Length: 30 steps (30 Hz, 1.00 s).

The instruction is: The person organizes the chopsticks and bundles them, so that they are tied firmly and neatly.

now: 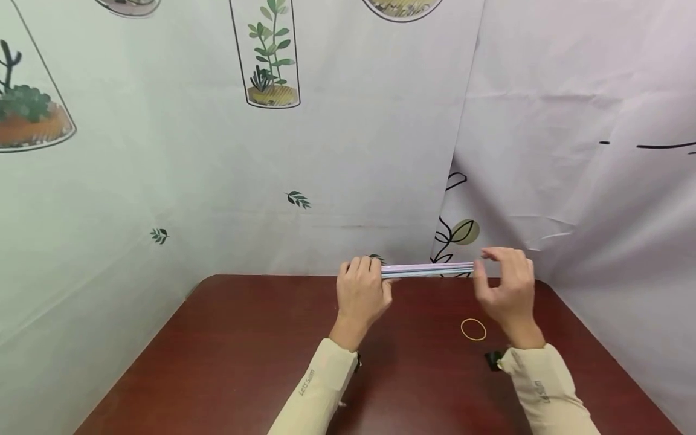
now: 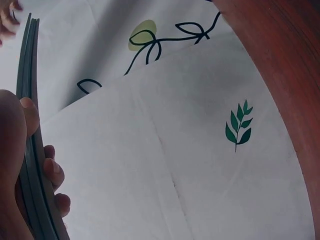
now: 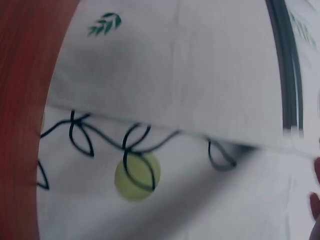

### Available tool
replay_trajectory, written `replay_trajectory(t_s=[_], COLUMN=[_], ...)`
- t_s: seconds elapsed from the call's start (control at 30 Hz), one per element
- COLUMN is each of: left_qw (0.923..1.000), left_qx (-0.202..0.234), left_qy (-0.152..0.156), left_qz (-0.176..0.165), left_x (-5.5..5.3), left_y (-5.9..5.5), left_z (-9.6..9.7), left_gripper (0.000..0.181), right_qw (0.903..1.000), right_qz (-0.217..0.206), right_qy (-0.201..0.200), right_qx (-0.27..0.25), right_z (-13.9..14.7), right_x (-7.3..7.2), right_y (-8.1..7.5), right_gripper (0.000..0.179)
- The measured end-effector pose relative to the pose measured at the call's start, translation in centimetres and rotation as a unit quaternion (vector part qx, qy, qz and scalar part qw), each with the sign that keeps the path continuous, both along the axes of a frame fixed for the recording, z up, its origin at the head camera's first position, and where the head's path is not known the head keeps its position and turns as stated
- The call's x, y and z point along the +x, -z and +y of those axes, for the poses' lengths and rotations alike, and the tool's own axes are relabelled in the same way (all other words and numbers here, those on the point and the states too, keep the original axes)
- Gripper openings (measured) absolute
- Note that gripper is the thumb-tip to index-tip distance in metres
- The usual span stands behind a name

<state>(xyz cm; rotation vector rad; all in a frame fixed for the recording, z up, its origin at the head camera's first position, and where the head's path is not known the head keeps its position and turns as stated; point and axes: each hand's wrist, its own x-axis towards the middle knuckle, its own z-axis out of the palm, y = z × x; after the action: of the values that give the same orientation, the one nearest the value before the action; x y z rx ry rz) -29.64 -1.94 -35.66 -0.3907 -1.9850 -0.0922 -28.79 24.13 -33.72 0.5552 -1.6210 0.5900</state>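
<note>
In the head view my left hand (image 1: 360, 287) grips one end of a bundle of long thin pastel sticks (image 1: 426, 269), pinkish and bluish, held level above the table's far edge. The left wrist view shows the thumb and fingertips (image 2: 54, 172) of that hand curled round the sticks (image 2: 31, 65), whose exact kind I cannot tell. Near the bundle's other end is my right hand (image 1: 508, 287), thumb and fingers spread apart. In the right wrist view a gap shows between the stick ends (image 3: 290, 117) and the fingers (image 3: 315, 205).
A yellow rubber band (image 1: 473, 329) lies on the dark red table (image 1: 244, 350), below and left of my right hand. Behind the table hangs a pale cloth (image 1: 353, 151) printed with plants. Dark wrist cameras show at both cuffs.
</note>
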Motion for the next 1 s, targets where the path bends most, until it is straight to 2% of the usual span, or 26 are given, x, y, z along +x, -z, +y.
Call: replay_trajectory(t_s=[0.03,0.07,0.1,0.13,0.17,0.23,0.27,0.3,0.33,0.37,0.47,0.57,0.73,0.93,1.0], left_qw=[1.0,1.0,1.0,1.0,0.9999,0.9998,0.9998,0.9998,0.9999,0.9999,0.9999,0.9999,0.9997,0.9996,0.9996], left_qx=[0.0,-0.001,-0.002,-0.003,-0.003,-0.005,-0.006,-0.006,-0.005,-0.004,-0.002,-0.002,-0.006,-0.006,-0.005], left_qy=[0.0,-0.001,-0.002,-0.002,-0.003,-0.005,-0.006,-0.006,-0.005,-0.005,-0.002,-0.004,-0.007,-0.01,-0.011], left_qz=[-0.002,-0.003,-0.007,-0.009,-0.011,-0.016,-0.017,-0.017,-0.015,-0.014,-0.01,-0.013,-0.022,-0.025,-0.024], left_x=[0.0,-0.1,-0.1,-0.1,0.0,0.0,0.1,0.1,0.1,0.2,0.2,0.1,0.2,0.3,0.3], left_y=[-0.1,-0.2,-0.2,-0.3,-0.4,-0.5,-0.5,-0.5,-0.5,-0.5,-0.5,-0.5,-0.6,-0.8,-0.7], left_z=[0.0,-0.1,-0.1,-0.2,-0.2,-0.3,-0.4,-0.4,-0.5,-0.5,-0.5,-0.5,-0.5,-0.6,-0.5], left_gripper=[0.032,0.032,0.031,0.03,0.03,0.03,0.031,0.032,0.033,0.034,0.034,0.034,0.035,0.035,0.034], right_qw=[0.9992,0.9957,0.9873,0.9721,0.9501,0.8928,0.8656,0.8425,0.8249,0.814,0.8004,0.7941,0.7926,0.7794,0.7852], right_qz=[-0.035,-0.088,-0.157,-0.233,-0.309,-0.441,-0.487,-0.521,-0.545,-0.56,-0.575,-0.579,-0.584,-0.607,-0.602], right_qy=[0.002,0.008,0.017,0.027,0.033,0.038,0.032,0.019,0.008,-0.003,-0.024,-0.025,-0.005,-0.025,-0.034], right_qx=[-0.018,-0.026,-0.02,-0.001,0.026,0.085,0.113,0.135,0.149,0.153,0.168,0.183,0.176,0.153,0.141], right_z=[0.8,1.6,2.4,3.2,4.0,5.3,5.9,6.4,6.8,7.0,7.4,7.3,7.0,6.5,6.4], right_x=[0.0,0.1,0.1,0.1,0.0,-0.4,-0.7,-0.9,-1.1,-1.3,-1.7,-1.7,-1.4,-1.4,-1.3], right_y=[0.1,0.3,0.6,1.1,1.8,3.4,4.3,5.2,6.0,6.8,8.3,9.1,9.7,9.7,9.7], right_gripper=[0.027,0.023,0.019,0.017,0.015,0.016,0.019,0.023,0.026,0.028,0.029,0.016,0.011,0.015,0.016])
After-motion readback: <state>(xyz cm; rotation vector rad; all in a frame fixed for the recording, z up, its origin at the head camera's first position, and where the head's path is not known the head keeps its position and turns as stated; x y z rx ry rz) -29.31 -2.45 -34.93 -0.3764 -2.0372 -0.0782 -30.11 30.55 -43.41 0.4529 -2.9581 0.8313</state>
